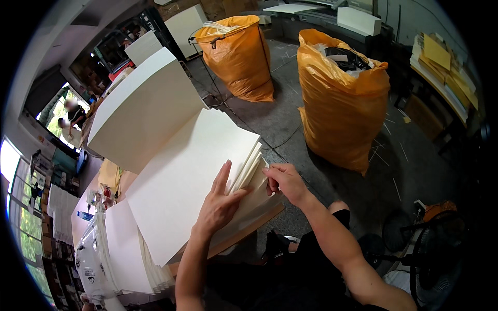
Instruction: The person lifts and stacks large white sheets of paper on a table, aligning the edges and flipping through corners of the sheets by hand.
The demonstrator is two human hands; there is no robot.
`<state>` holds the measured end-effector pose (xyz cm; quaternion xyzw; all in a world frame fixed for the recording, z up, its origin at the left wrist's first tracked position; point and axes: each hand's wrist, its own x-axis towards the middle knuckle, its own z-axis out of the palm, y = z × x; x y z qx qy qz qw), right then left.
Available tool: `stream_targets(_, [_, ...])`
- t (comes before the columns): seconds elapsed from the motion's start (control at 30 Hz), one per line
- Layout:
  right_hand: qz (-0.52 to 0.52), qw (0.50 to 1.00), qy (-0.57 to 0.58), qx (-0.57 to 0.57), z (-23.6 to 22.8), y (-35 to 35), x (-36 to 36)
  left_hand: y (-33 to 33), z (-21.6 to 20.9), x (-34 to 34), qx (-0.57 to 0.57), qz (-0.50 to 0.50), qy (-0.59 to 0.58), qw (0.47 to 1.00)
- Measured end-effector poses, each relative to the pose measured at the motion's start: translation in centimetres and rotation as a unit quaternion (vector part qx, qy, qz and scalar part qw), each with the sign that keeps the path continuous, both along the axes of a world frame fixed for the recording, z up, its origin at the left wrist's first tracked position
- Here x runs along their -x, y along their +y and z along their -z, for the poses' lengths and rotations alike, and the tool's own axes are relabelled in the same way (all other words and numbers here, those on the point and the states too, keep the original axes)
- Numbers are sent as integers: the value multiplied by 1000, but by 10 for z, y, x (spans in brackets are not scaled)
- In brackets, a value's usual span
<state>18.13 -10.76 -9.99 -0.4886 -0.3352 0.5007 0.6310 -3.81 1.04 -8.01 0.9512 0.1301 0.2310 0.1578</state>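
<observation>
A thick stack of large white paper sheets [181, 155] lies in front of me, its right edge fanned into several separate bundles. My left hand [219, 206] rests at the stack's right edge, fingers stretched out and thumb pointing right against the fanned layers. Just beyond that edge, my right hand [286, 182] is closed in a pinch at the corner of the sheets. Its fingers partly hide how many sheets are between them. Under the stack, a brown board edge [249, 228] shows on the near side.
Behind the stack rises a tall white block of sheets [150, 109]. Two orange sacks [236, 65], filled with scraps, stand on the dark floor, the nearer orange sack [342, 103] at right. A fan [436, 259] is at lower right; clear plastic wrap [93, 259] lies at left. Two people are far left.
</observation>
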Motion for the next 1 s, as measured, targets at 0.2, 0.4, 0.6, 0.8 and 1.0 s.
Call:
stream_targets(0.2, [-3,997,70,-32,8,3,2,-9,-12,-4,12,-7,-1,1000])
stream_targets(0.4, [-8,999,39,-25,7,0,-1,-4,-8,-4,19,7,-15,1000])
stream_targets(0.6, [52,976,-210,-4,4,-6,7,-7,-3,-2,43,1,-19,999])
stream_targets(0.8, [-9,995,94,-27,5,1,1,-7,-10,-2,-2,-5,19,1000])
stream_targets(1.0, [-13,993,112,-23,7,-1,0,-6,-10,-6,-20,-8,-1,1000])
